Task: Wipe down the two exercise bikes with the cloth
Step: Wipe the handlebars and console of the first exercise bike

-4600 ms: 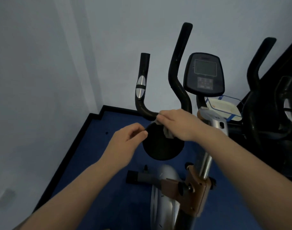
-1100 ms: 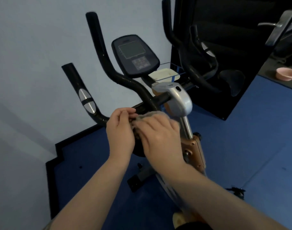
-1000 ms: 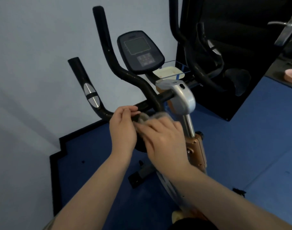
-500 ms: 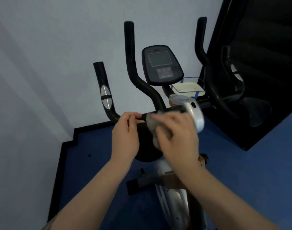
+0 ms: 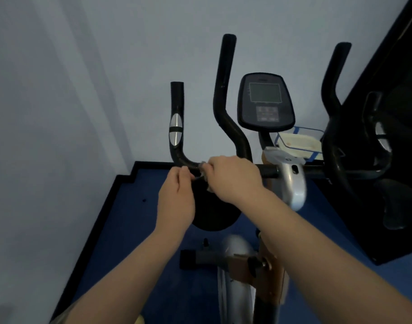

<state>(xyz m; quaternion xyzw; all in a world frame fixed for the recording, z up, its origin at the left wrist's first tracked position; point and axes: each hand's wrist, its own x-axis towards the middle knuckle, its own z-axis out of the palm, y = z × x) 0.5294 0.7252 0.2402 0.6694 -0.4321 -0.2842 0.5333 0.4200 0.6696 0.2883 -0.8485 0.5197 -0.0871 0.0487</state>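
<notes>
Head view looks down over an exercise bike [image 5: 291, 183] parked on a blue floor mat [image 5: 120, 230] in the corner of a pale wall [image 5: 59, 90]. Furthest left, the outer grip of the handlebar [image 5: 176, 127] stands upright with a silver sensor pad on it, then bends into the horizontal bar where both hands meet. The left hand [image 5: 176, 195] is curled with its thumb and fingertips pinched together beside the bar; it seems to nip an edge of the cloth [image 5: 203, 175], probably to keep it stretched, though the contact itself is too small to be sure. Just to its right, the right hand [image 5: 233, 178] wraps over the bar with fingers curled round the cloth, which shows only as a pale scrap between the two hands. That grip suits rubbing along the tube. Right again rise the taller inner handle, the dark console [image 5: 265, 104] and the silver clamp on the post. A clear tray [image 5: 298, 141] with blue tape sits behind. At the far right stands the second bike [image 5: 340, 141], dark, with no hand on it; judging by this, it waits its turn.
</notes>
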